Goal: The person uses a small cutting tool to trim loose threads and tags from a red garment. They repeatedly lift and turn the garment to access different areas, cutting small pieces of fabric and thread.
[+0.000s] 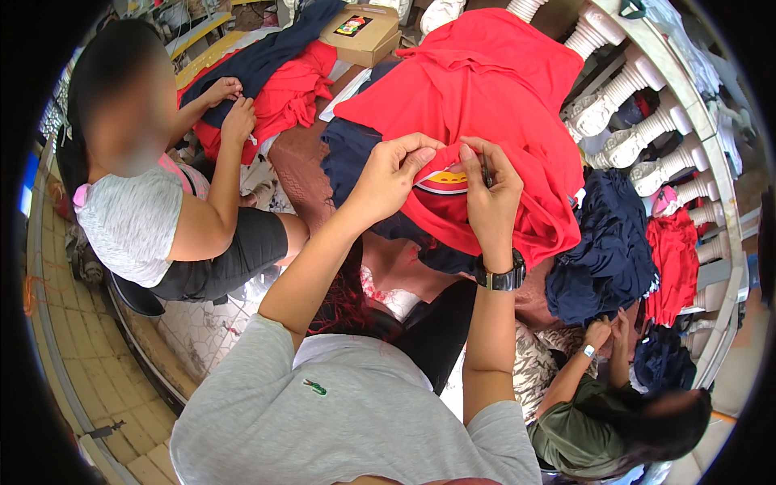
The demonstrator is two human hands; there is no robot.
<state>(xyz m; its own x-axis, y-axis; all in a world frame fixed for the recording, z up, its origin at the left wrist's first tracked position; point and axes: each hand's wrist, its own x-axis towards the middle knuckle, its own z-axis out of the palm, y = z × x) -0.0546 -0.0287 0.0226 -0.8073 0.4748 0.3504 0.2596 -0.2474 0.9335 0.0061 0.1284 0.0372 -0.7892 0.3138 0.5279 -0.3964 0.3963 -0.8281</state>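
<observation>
A red garment (485, 89) lies spread in front of me over a dark navy one (349, 153). A red, white and yellow badge (443, 183) sits on the red cloth between my hands. My left hand (394, 171) pinches the red fabric at the badge's left edge. My right hand (489, 187) grips the cloth at the badge's right edge and holds a thin dark tool (487, 171) upright in its fingers; a dark wristwatch (501, 277) is on that wrist.
A person in a grey top (129, 222) sits at left, hands on red and navy garments (279, 93). Another person in olive (578, 424) sits at lower right. A cardboard box (362, 34) lies at top. Navy and red piles (610, 250) rest against a white balustrade (638, 137).
</observation>
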